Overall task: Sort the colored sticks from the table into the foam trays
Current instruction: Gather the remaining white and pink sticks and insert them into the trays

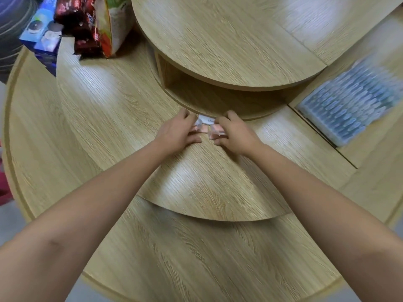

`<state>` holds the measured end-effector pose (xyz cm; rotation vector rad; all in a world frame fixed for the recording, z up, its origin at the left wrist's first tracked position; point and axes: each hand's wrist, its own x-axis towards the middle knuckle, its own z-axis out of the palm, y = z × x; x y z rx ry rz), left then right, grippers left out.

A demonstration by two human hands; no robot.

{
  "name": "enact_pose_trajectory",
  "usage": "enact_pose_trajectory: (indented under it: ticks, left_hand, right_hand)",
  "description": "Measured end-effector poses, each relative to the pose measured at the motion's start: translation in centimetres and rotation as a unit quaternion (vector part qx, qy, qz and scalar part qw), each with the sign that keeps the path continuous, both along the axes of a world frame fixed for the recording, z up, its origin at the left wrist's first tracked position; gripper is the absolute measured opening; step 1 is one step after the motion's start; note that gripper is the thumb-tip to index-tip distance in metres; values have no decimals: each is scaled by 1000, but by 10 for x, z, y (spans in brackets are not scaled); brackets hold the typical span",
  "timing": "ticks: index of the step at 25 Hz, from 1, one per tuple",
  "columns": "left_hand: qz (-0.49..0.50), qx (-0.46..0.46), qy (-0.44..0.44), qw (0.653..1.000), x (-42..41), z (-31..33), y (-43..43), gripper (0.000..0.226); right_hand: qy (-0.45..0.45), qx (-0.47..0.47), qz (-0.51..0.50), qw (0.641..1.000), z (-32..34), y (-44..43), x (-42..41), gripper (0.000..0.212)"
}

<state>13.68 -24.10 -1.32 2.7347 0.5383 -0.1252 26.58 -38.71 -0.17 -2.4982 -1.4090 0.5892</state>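
My left hand (177, 134) and right hand (236, 137) pinched the blurry clear pack (206, 128); a hard tug could spill it.

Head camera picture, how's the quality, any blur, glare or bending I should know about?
Head view: motion blur smears the blue plastic box at right; the small clear packs gripped by the left hand and right hand are soft too; pale glare patches lie on the wooden table; wide-angle bending curves the table's edges.
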Motion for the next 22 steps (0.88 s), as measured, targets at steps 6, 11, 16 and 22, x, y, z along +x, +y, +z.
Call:
enact_pose_trajectory:
  ticks: [6,11,16,22]
  left_hand:
    - [-12,79,38,996,-5,0,-15,43]
    - [97,50,41,993,-24,0,-22,38]
    - [209,-168,17,963,-44,0,-34,35]
    - [279,-417,-61,863,-95,19,-99,25]
  right_hand:
    - [-74,-34,30,996,-7,-2,1,52]
    - [-144,-69,75,984,0,5,-9,36]
    - [-84,-97,-28,991,5,3,-22,26]
    - [183,31,-226,956,4,-48,-49,16]
